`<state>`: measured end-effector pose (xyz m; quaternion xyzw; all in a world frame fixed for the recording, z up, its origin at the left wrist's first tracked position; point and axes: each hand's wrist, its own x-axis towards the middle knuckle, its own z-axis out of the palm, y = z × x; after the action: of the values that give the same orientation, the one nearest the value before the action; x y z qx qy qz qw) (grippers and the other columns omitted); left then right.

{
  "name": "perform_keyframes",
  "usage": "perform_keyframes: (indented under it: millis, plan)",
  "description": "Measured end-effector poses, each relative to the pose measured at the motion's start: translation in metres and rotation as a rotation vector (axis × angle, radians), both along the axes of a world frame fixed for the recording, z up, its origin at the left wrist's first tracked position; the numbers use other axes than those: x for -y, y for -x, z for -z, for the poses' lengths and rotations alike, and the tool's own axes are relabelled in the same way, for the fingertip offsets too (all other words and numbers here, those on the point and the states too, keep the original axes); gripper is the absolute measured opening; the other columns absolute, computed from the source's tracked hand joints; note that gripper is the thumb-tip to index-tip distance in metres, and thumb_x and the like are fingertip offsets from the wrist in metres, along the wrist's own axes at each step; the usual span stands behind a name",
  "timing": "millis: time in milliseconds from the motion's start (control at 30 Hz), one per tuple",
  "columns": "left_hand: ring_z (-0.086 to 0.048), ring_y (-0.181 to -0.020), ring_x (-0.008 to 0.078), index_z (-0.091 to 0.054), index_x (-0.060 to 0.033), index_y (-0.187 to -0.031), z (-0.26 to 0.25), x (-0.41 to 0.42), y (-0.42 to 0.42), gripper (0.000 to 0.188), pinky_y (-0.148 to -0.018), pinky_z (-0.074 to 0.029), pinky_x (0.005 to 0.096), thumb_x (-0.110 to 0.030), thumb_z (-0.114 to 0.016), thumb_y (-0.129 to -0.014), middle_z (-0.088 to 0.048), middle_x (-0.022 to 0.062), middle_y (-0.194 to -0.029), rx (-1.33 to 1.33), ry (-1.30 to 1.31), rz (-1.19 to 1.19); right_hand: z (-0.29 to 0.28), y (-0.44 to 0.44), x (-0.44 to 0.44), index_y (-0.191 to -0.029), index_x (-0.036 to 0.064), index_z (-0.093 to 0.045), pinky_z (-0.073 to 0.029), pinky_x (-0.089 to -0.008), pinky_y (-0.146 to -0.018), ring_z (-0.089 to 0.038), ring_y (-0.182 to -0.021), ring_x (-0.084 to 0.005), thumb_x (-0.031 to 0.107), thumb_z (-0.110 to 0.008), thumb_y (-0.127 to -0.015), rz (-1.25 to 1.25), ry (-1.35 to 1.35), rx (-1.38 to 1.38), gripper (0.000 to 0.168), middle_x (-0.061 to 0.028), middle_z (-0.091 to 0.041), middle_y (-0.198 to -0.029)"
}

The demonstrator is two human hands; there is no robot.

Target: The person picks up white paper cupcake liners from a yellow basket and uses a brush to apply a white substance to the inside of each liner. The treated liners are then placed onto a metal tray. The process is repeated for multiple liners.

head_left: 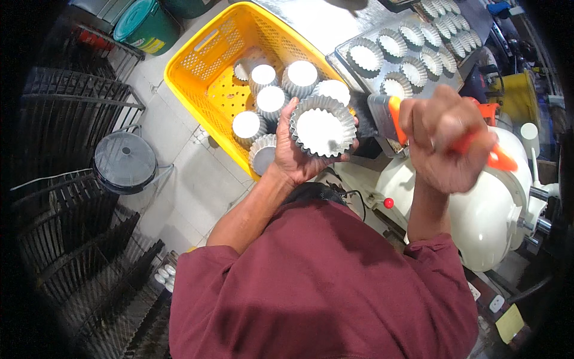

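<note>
My left hand [298, 164] holds a fluted metal baking tin [323, 126] with its open side up and a pale inside; more than one rim shows, so tins may be nested. My right hand [448, 139], blurred, is closed around the orange handle of a flat brush [380, 117] with a metal ferrule. The brush's dark bristles point left, close to the tin's right rim; whether they touch it I cannot tell. Behind the left hand, a yellow perforated plastic crate [190, 101] holds several stacks of fluted tins [271, 99], mostly bottoms up.
Metal trays of fluted tins [399, 42] lie at upper right beside a steel table [298, 15]. A cream-coloured machine [466, 224] with a red-knobbed lever [388, 203] stands at right. At left are a floor fan [125, 157], dark metal racks [67, 215] and a lidded green bucket [150, 33].
</note>
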<state>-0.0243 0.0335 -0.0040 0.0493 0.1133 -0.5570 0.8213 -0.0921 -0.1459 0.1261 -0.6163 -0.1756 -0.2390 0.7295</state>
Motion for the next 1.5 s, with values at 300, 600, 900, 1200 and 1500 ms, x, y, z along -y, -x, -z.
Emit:
perform_keyframes:
  millis: [300,600,900,1200,1500]
  plan:
    - [-0.071,-0.097,0.0352,-0.056,-0.0093,-0.133,-0.006,0.0,0.007,0.07,-0.07,-0.062,0.0534,-0.067,-0.043,-0.095,-0.067,0.0224,-0.117,-0.04,0.053,-0.011,-0.002,0.014,-0.039,-0.058,0.005,-0.051,-0.039,-0.0307,-0.047,-0.052,-0.049,-0.0175,0.072,-0.052,-0.091,-0.109,0.158,-0.19,0.075,-0.0018,-0.049,-0.054]
    - [-0.07,-0.097,0.0304,-0.055,-0.0106,-0.131,0.006,0.005,0.015,0.067,-0.073,-0.061,0.0537,-0.065,-0.047,-0.093,-0.068,0.0151,-0.115,-0.131,-0.158,0.03,0.051,-0.019,-0.036,-0.07,0.009,-0.051,-0.041,-0.0385,-0.051,-0.056,-0.059,-0.0294,0.04,-0.06,-0.092,-0.261,0.638,0.053,0.04,-0.008,-0.05,-0.067]
    - [-0.068,-0.092,0.0463,-0.055,-0.0054,-0.127,0.026,-0.002,0.013,0.073,-0.068,-0.06,0.0511,-0.067,-0.051,-0.09,-0.066,0.0197,-0.111,-0.129,-0.052,0.075,-0.002,-0.003,-0.018,-0.06,0.005,-0.05,-0.035,-0.0345,-0.043,-0.047,-0.044,-0.0193,0.063,-0.059,-0.093,-0.125,0.278,0.142,0.068,-0.0042,-0.048,-0.057]
    - [-0.071,-0.092,0.0276,-0.059,-0.01,-0.121,0.011,-0.002,0.019,0.058,-0.073,-0.061,0.0521,-0.06,-0.056,-0.092,-0.069,0.0105,-0.11,-0.255,-0.154,0.121,0.049,-0.007,-0.041,-0.069,0.009,-0.052,-0.04,-0.0395,-0.052,-0.053,-0.057,-0.0287,0.036,-0.069,-0.089,-0.471,0.505,-0.012,0.038,-0.0059,-0.047,-0.064]
    - [-0.07,-0.098,0.0375,-0.058,-0.0074,-0.122,0.014,-0.007,0.023,0.064,-0.076,-0.061,0.0528,-0.064,-0.055,-0.091,-0.069,0.0173,-0.11,-0.095,-0.042,0.105,0.017,0.01,-0.032,-0.059,0.005,-0.052,-0.032,-0.0322,-0.04,-0.042,-0.04,-0.0177,0.062,-0.057,-0.095,-0.337,0.34,0.142,0.067,-0.003,-0.047,-0.055]
